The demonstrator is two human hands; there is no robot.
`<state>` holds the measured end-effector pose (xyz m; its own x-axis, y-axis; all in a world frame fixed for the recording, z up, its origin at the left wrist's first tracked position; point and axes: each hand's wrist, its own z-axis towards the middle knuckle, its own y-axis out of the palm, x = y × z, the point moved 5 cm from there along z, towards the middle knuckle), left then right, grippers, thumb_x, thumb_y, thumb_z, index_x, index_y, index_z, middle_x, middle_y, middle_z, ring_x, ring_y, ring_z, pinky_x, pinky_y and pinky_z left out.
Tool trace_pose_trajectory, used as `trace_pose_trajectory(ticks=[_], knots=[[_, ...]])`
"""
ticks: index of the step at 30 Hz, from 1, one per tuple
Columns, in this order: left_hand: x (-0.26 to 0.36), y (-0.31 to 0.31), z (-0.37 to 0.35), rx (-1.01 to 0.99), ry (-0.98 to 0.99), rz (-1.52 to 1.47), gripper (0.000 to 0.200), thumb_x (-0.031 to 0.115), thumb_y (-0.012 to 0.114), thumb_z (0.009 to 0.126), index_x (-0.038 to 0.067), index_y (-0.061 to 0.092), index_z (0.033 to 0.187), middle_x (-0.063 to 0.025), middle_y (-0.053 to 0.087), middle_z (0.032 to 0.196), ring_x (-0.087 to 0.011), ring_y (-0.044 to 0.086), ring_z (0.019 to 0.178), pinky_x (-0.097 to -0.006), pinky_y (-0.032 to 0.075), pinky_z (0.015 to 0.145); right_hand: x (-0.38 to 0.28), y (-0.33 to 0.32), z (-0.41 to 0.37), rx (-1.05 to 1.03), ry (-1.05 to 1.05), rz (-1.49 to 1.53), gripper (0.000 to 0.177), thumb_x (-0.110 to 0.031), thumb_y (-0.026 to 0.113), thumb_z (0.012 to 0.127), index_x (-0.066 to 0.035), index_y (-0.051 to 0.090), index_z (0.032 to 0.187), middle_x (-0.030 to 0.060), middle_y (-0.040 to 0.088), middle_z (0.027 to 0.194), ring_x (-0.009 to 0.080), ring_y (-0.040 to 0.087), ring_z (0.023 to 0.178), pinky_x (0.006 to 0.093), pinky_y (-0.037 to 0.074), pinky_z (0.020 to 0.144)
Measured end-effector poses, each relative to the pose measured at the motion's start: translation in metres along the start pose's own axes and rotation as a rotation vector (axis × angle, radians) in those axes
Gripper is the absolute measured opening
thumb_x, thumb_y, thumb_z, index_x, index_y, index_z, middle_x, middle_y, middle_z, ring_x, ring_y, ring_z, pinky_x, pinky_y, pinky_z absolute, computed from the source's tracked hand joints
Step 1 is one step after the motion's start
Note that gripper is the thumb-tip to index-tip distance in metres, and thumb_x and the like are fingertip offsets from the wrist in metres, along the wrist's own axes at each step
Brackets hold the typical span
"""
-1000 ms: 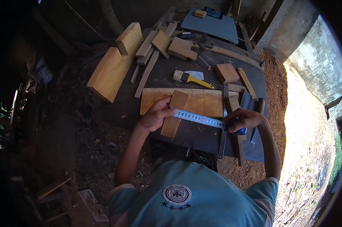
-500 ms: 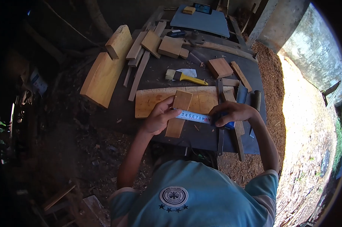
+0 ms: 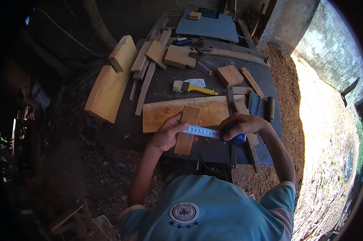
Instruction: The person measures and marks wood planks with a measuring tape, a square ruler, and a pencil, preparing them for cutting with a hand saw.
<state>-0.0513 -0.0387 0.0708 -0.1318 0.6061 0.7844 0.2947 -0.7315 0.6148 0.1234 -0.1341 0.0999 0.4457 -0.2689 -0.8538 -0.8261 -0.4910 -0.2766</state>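
Note:
A small flat wooden block (image 3: pixel 186 138) is held up over the front of the table by my left hand (image 3: pixel 167 134), whose thumb lies on the end of the tape against the block's face. My right hand (image 3: pixel 243 124) is closed around the blue case of a tape measure (image 3: pixel 239 137). Between the hands runs its white blade (image 3: pixel 203 131), with black numbers up to about 9 and red marks beside the case, crossing the block. Behind the block lies a wide pale board (image 3: pixel 161 115) on the dark table (image 3: pixel 125 138).
A yellow-handled brush (image 3: pixel 197 88), a square wooden block (image 3: pixel 229 76) and several wood pieces (image 3: pixel 175 55) lie further back. A long dark metal blade (image 3: pixel 233 150) and a narrow wooden piece (image 3: pixel 251 150) are under and beside my right hand. A big notched timber (image 3: pixel 109 88) stands at left.
The block has shifted slightly down in view, and my right hand with the tape measure has come a little closer to my left. The view has also moved slightly.

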Motion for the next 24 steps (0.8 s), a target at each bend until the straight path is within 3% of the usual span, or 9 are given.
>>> trace_pose_trajectory(ticks=[5,8,11,12,15,16,21,22,24], knots=[[0.0,-0.015,0.004,0.037,0.018,0.116,0.04,0.014,0.045,0.092,0.001,0.035,0.129,-0.0133,0.054,0.114,-0.0195,0.055,0.103,-0.0322,0.052,0.077,0.003,0.0,-0.001,0.178,0.127,-0.058,0.065,-0.029,0.069,0.068,-0.003,0.042,0.121,0.0144,0.063,0.1,0.021,0.057,0.094,0.0311,0.041,0.085],[0.001,-0.028,0.008,0.207,0.022,0.419,0.049,0.033,0.042,0.094,0.0,0.033,0.13,-0.0117,0.056,0.105,-0.0155,0.056,0.094,-0.0257,0.05,0.071,-0.001,-0.002,-0.002,0.287,0.098,0.004,0.079,-0.025,0.071,0.066,-0.007,0.025,0.127,0.0176,0.062,0.099,0.022,0.056,0.097,0.0321,0.041,0.087],[-0.014,-0.038,0.009,0.18,-0.07,0.594,0.054,0.048,0.029,0.094,0.003,0.04,0.121,-0.0061,0.053,0.089,-0.0117,0.051,0.079,-0.0242,0.046,0.061,-0.008,-0.001,-0.005,0.358,0.017,0.018,0.084,-0.02,0.073,0.064,-0.007,0.019,0.128,0.0199,0.061,0.1,0.0224,0.056,0.098,0.0326,0.041,0.087],[-0.019,-0.044,0.006,0.251,-0.265,0.725,0.064,0.057,0.018,0.092,0.002,0.042,0.116,-0.005,0.049,0.083,-0.0111,0.046,0.077,-0.0249,0.045,0.062,-0.011,-0.001,-0.006,0.387,-0.009,0.009,0.085,-0.018,0.073,0.064,-0.006,0.019,0.127,0.0205,0.06,0.1,0.0224,0.057,0.098,0.0327,0.041,0.087],[-0.022,-0.062,-0.003,0.397,-0.377,0.826,0.061,0.055,0.02,0.092,0.003,0.044,0.112,-0.0051,0.05,0.084,-0.0114,0.048,0.077,-0.0271,0.045,0.064,-0.005,-0.009,-0.011,0.54,-0.082,-0.032,0.082,-0.02,0.071,0.065,-0.007,0.017,0.125,0.0239,0.06,0.096,0.0269,0.058,0.093,0.0336,0.044,0.082],[-0.023,-0.069,-0.006,0.43,-0.334,0.69,0.057,0.052,0.023,0.093,0.003,0.044,0.112,-0.005,0.051,0.084,-0.0116,0.048,0.078,-0.0275,0.045,0.065,-0.008,-0.011,-0.016,0.575,0.045,0.09,0.078,-0.018,0.071,0.064,-0.006,0.021,0.123,0.0226,0.06,0.092,0.0271,0.059,0.089,0.0347,0.044,0.081],[0.012,-0.093,-0.009,0.59,-0.067,0.299,0.04,0.039,0.038,0.093,0.004,0.049,0.109,-0.0039,0.052,0.085,-0.0117,0.051,0.079,-0.028,0.046,0.067,0.015,-0.004,0.009,0.784,0.059,-0.198,0.07,-0.018,0.071,0.065,-0.004,0.03,0.12,0.0223,0.057,0.093,0.0339,0.058,0.09,0.0393,0.045,0.08],[0.031,-0.098,-0.004,0.594,-0.011,0.417,0.033,0.037,0.044,0.092,0.005,0.053,0.099,-0.0005,0.052,0.083,-0.009,0.05,0.074,-0.0269,0.045,0.063,0.013,-0.002,0.015,0.781,0.127,-0.201,0.069,-0.018,0.071,0.065,-0.003,0.031,0.12,0.0223,0.056,0.094,0.0352,0.057,0.091,0.0403,0.044,0.08],[0.071,-0.117,0.013,0.622,0.123,0.634,0.034,0.035,0.05,0.089,0.005,0.055,0.103,-0.0001,0.053,0.081,-0.0084,0.051,0.072,-0.0254,0.045,0.06,0.026,-0.001,0.037,0.844,0.061,-0.426,0.069,-0.02,0.071,0.067,-0.004,0.032,0.121,0.0221,0.054,0.097,0.0372,0.055,0.094,0.0421,0.042,0.082]])
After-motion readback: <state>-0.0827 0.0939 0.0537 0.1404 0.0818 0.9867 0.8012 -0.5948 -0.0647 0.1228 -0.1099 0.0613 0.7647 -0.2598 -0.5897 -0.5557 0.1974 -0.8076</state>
